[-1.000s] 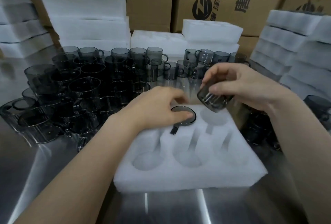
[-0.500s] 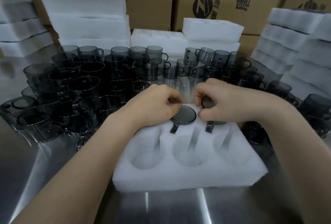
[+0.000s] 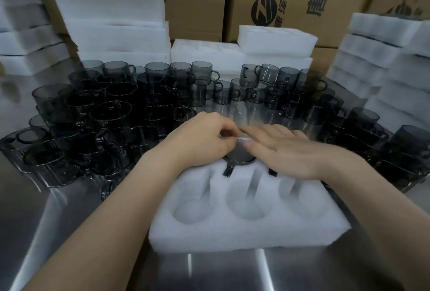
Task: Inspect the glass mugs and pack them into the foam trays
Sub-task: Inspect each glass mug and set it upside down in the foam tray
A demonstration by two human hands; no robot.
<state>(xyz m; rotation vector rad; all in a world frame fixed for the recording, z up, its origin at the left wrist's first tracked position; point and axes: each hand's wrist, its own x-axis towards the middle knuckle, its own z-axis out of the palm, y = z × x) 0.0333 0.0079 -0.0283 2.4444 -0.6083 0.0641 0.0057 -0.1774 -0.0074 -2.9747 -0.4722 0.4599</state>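
A white foam tray (image 3: 232, 237) lies in front of me on the steel table. Its three near cavities are empty. A smoky glass mug (image 3: 239, 154) sits upside down in the far middle cavity, handle toward me. My left hand (image 3: 202, 141) is curled over its far left edge, fingertips on it. My right hand (image 3: 288, 151) lies flat, fingers stretched out, over a second mug in the far right cavity; only that second mug's handle (image 3: 272, 172) shows. The far left cavity is hidden under my left hand.
Several loose smoky mugs crowd the table on the left (image 3: 109, 114), behind the tray and on the right (image 3: 363, 116). Stacks of foam trays stand at the back left (image 3: 111, 11), back middle (image 3: 274, 37) and right (image 3: 384, 58). Cardboard boxes (image 3: 302, 0) line the back.
My right hand brought a mug down into the far right cavity, let go, and now lies flat over it. My left hand has stayed on the middle mug.
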